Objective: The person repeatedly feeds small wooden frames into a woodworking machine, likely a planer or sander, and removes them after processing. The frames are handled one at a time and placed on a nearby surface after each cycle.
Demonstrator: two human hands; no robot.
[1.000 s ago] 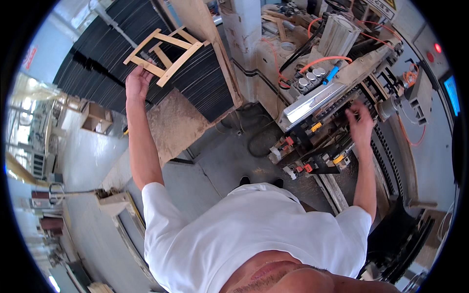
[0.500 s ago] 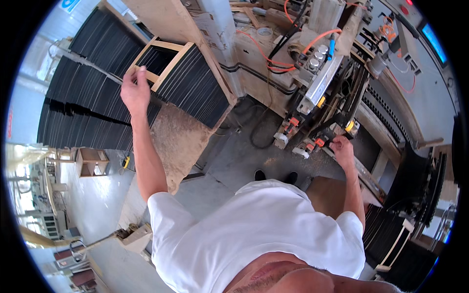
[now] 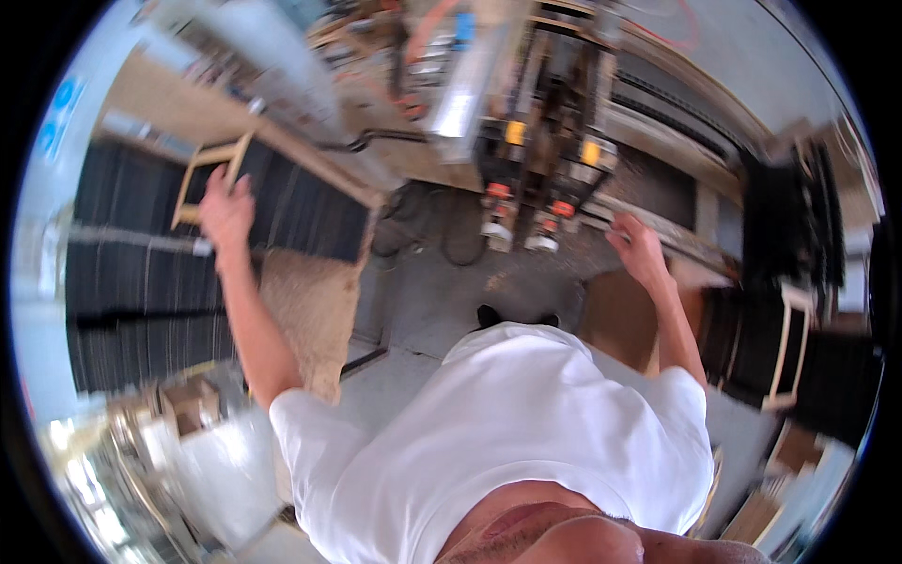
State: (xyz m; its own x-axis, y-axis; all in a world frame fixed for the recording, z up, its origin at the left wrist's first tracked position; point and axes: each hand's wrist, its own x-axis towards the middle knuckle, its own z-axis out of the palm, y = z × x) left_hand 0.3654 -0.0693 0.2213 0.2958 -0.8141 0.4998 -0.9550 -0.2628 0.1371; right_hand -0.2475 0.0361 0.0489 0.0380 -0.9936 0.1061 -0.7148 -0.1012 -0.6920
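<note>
On the left, my left hand (image 3: 226, 214) is at the near edge of a light wooden frame (image 3: 188, 181), its fingers apart. The frame lies on a stack of black strips or panels (image 3: 305, 202); blur hides whether my fingertips touch it. On the right, my right hand (image 3: 641, 249) hangs with loosely bent fingers, apart from one another, and nothing shows in them. Ahead of it and a little to the left is a machine's pair of rails with orange-and-white clamp ends (image 3: 548, 226).
More black stacks (image 3: 141, 273) rise at the far left beside a worn board (image 3: 310, 301). A second pale wooden frame (image 3: 799, 348) rests on black material at the right. A brown board (image 3: 615, 315) stands below my right hand. A hose (image 3: 462, 249) lies on the floor.
The view has swung to the right and is blurred. My right hand has come away from beside the orange clamps. My left hand's fingers have spread at the frame.
</note>
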